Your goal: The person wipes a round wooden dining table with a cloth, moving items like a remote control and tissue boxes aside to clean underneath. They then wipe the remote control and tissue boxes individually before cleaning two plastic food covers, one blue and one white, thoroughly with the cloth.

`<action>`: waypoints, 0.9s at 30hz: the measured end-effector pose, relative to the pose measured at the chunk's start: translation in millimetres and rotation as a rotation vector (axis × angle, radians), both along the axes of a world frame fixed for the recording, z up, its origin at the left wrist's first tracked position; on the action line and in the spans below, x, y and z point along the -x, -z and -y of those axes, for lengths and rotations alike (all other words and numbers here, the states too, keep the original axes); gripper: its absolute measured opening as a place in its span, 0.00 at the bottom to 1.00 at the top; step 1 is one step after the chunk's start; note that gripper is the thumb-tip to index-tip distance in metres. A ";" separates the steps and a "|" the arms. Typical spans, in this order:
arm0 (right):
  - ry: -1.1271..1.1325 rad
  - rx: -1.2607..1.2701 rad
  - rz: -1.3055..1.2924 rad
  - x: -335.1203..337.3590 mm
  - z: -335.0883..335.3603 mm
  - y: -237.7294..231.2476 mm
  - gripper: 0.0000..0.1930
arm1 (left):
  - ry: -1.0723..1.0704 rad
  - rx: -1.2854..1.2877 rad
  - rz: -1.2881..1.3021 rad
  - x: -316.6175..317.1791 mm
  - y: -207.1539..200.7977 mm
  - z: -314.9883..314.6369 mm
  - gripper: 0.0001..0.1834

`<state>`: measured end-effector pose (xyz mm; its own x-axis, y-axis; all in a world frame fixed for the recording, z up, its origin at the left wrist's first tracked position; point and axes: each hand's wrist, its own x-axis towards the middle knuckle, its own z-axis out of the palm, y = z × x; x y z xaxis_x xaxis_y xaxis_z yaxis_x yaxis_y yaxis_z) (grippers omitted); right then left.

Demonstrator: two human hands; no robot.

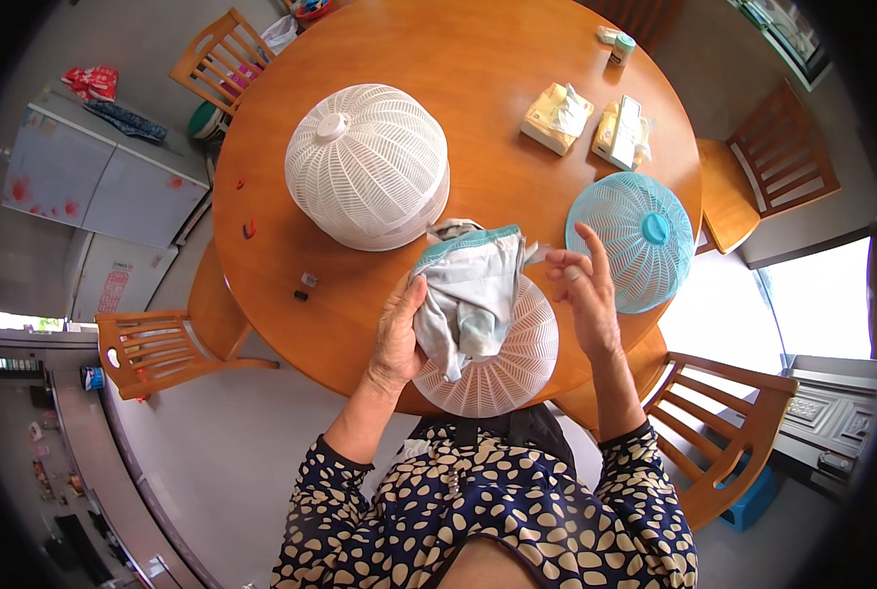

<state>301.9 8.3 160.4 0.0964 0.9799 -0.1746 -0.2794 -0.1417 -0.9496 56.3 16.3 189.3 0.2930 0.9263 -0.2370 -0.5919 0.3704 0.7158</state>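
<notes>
My left hand (395,334) is closed round the side of a crumpled light grey cloth (468,294) with a teal edge along its top. The cloth is held up over a white mesh food cover (517,363) at the table's near edge, hiding part of it. My right hand (586,285) is on the cloth's right side, index finger raised and the other fingers curled. A pale strip from the cloth's corner runs to those curled fingertips, which seem to pinch it. Beyond my right hand lies a blue mesh food cover (620,240).
White dome-shaped mesh covers (370,147) stand stacked on the round wooden table (488,59). Two tissue packs (556,118) and a small jar (622,49) lie at the far right. Small red and black bits (250,229) dot the left side. Wooden chairs (713,432) surround the table.
</notes>
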 end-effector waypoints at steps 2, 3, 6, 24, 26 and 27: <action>-0.102 -0.120 0.347 10.3 5.0 -5.0 0.40 | -0.003 0.018 -0.012 0.3 0.1 0.9 0.26; -0.158 -0.189 0.394 12.3 4.1 -2.0 0.47 | -0.005 0.024 -0.020 0.3 -0.4 1.5 0.26; -0.312 -0.249 0.092 33.1 2.1 -0.9 0.62 | -0.005 0.159 0.171 -5.2 -3.7 2.2 0.27; 0.275 -0.442 1.247 19.0 25.4 -5.6 0.37 | -0.090 -0.870 -1.399 -5.0 29.1 34.3 0.30; -0.071 -0.367 1.203 27.1 42.2 0.1 0.31 | -0.035 -0.889 -1.447 -20.0 34.9 50.8 0.32; -0.207 -0.376 1.167 33.3 47.7 1.7 0.30 | -0.006 -0.899 -1.472 -26.4 36.7 57.2 0.33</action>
